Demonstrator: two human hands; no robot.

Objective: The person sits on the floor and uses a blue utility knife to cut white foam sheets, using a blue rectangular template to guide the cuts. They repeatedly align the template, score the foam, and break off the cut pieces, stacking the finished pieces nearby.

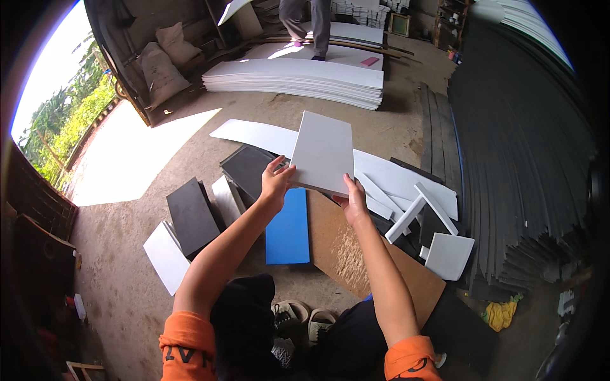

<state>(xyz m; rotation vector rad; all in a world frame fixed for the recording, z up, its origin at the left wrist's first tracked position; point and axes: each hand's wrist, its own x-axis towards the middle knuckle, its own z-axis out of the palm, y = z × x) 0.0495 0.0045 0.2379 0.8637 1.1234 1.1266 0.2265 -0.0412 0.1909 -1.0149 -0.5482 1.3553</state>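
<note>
Between my two hands a white rectangular board point(323, 152) is held up off the floor, its far end tilted away from me. My left hand point(277, 181) grips its left near corner, with the thumb against the edge. At the right near corner, my right hand point(353, 202) is closed on it, fingers partly hidden underneath. Below lie a blue rectangular sheet point(287, 227) and a brown board point(343, 244) with a scuffed surface. To the left of my left arm are stacks of black sheets point(194, 214) and white sheets point(166, 257).
White offcuts and strips point(406, 216) lie jumbled at the right, beside a small white block point(449, 256). A tall stack of dark sheets point(521, 146) lines the right side. Farther off, a person point(307, 25) stands at a low pile of large white sheets point(292, 79). Sacks point(162, 73) lean at the left.
</note>
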